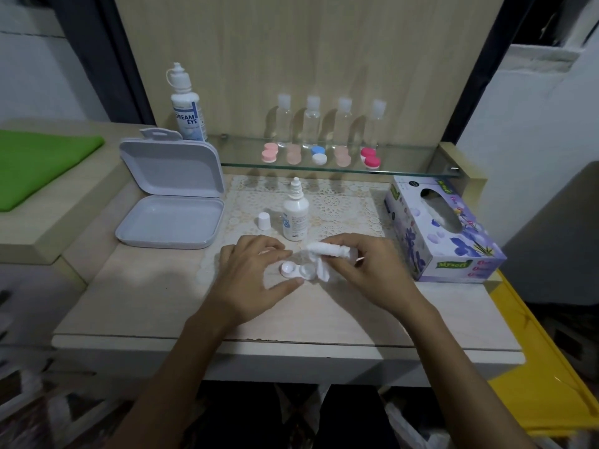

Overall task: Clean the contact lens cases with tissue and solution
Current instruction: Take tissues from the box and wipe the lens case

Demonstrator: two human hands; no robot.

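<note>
A white contact lens case (296, 270) with both wells uncapped lies on the table's front middle. My left hand (256, 273) pinches its left well between thumb and fingers. My right hand (363, 264) holds a white tissue (327, 254) wrapped round a finger, its tip over the case's right well. Just behind stands a small solution bottle (295, 218) with its nozzle bare, and its white cap (264, 221) stands to the left.
An open grey box (171, 202) sits at the left and a tissue box (444, 228) at the right. The glass shelf (405, 163) holds several coloured lens cases, clear bottles and a large solution bottle (188, 105). A lace mat (337, 202) covers the table's middle.
</note>
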